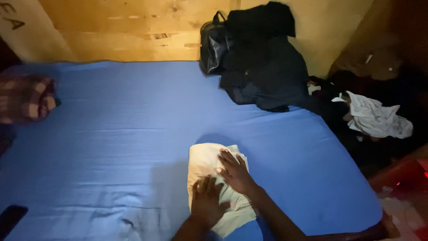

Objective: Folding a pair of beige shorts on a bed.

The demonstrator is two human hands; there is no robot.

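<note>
A pale cream folded cloth [209, 169] lies on the near middle of a bed covered with a blue sheet [133, 134]. Both hands rest flat on top of it, palms down, fingers spread, gripping nothing. The left hand [207, 201] presses the nearer part of the cloth, and the right hand [235, 172] lies just beyond it toward the cloth's right edge, the two hands close beside each other, nearly touching.

At the far right corner of the bed a heap of dark clothes [265, 71] leans against a yellowish wall [133, 31], with a black bag [213, 42] just left of it. Off the bed's right edge a crumpled white garment [376, 118] sits among dark things. At the left edge of the bed lies a checked cloth [26, 98], and a dark flat object [11, 218] shows at the near left corner.
</note>
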